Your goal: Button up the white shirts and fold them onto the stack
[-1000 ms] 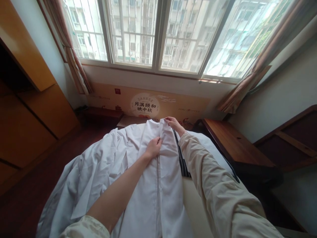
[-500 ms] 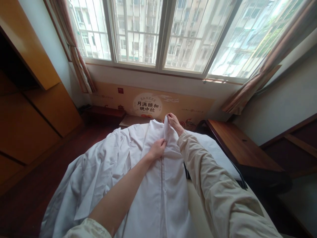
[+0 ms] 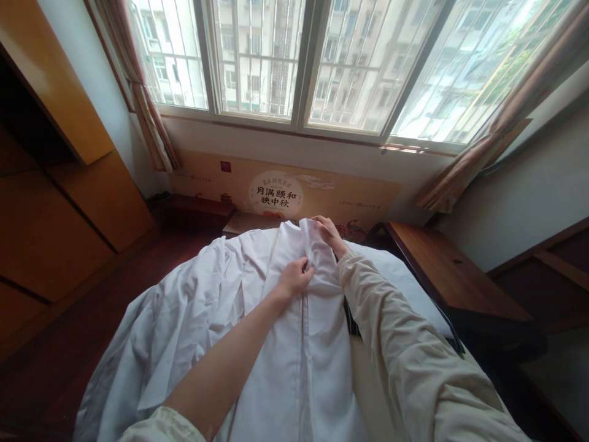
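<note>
A long white coat (image 3: 280, 356) lies spread over the surface in front of me, its front seam running down the middle and the cloth creased on the left. My left hand (image 3: 296, 277) is closed in a pinch on the coat's front edge, a little below the neck. Farther up, my right hand (image 3: 327, 235) grips the flap at the coat's upper end, near the collar (image 3: 289, 226). Some of the right fingers are hidden by the cloth.
On the right, a brown wooden table (image 3: 453, 267) stands beside the white bedding (image 3: 400, 276). A dark striped item (image 3: 351, 319) shows by the right sleeve. Wooden cabinets (image 3: 59, 215) flank the left. Behind are a printed panel (image 3: 317, 190) and barred windows (image 3: 257, 67).
My right hand has come down slightly with the flap, which now lies lower and more folded over. My left hand has shifted a little to the right along the front edge.
</note>
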Action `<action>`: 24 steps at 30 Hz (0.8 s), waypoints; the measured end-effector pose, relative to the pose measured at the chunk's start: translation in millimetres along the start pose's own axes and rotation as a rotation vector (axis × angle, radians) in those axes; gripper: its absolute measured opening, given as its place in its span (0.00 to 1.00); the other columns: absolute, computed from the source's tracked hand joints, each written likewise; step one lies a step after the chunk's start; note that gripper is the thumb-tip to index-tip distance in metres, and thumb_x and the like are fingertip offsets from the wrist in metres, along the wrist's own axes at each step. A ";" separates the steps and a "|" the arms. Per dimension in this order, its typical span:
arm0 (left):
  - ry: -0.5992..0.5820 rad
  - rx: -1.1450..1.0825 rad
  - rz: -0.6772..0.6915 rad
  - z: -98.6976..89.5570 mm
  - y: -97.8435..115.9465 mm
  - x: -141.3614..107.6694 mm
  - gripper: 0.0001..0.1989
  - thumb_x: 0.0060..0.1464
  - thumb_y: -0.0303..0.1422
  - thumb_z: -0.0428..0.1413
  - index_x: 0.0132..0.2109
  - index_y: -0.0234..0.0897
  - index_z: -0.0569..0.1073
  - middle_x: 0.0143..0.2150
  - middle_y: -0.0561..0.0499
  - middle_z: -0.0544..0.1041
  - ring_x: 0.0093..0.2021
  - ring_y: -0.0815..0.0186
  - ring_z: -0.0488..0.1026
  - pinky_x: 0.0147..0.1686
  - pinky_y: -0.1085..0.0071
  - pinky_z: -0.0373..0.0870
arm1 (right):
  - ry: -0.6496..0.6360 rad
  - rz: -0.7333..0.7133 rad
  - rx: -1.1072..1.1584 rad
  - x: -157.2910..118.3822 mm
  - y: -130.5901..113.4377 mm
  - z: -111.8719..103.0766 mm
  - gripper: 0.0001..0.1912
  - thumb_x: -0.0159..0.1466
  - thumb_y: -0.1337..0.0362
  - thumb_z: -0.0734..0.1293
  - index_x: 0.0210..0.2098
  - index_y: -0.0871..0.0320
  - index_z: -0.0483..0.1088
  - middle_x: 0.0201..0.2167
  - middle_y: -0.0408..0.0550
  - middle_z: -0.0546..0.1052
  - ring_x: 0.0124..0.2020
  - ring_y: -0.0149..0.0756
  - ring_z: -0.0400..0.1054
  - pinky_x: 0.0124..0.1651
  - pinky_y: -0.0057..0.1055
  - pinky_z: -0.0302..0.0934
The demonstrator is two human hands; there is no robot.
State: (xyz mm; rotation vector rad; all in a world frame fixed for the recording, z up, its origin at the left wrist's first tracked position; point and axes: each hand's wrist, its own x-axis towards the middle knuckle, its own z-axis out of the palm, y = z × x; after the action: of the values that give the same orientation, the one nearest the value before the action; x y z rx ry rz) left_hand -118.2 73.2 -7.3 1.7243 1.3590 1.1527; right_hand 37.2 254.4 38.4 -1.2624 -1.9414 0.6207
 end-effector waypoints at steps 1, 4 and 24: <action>0.002 0.002 0.002 0.0 0.3 -0.2 0.12 0.60 0.35 0.55 0.29 0.40 0.64 0.26 0.56 0.65 0.28 0.68 0.60 0.30 0.69 0.54 | -0.012 -0.011 -0.049 1.2 0.9 -2.8 0.17 0.67 0.59 0.63 0.47 0.56 0.81 0.47 0.53 0.83 0.53 0.50 0.68 0.62 0.44 0.61; 0.006 0.024 0.009 0.1 0.6 -0.3 0.12 0.60 0.34 0.55 0.29 0.40 0.64 0.26 0.57 0.64 0.28 0.67 0.59 0.31 0.69 0.54 | -0.063 -0.039 -0.162 2.4 1.4 -8.7 0.18 0.60 0.62 0.68 0.48 0.57 0.81 0.49 0.56 0.81 0.56 0.54 0.66 0.66 0.49 0.57; -0.087 0.235 0.207 -0.8 13.2 -14.0 0.08 0.64 0.28 0.55 0.44 0.40 0.79 0.78 0.49 0.63 0.59 0.53 0.79 0.58 0.60 0.76 | -0.144 0.095 0.379 -14.2 -28.5 -13.0 0.08 0.52 0.58 0.67 0.26 0.57 0.71 0.24 0.44 0.71 0.27 0.34 0.58 0.32 0.31 0.53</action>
State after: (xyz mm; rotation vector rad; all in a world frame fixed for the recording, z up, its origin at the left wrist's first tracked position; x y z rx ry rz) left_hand -114.8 56.3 1.3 2.0999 1.3299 1.0452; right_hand 34.9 230.0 62.6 -1.0962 -1.7736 1.0971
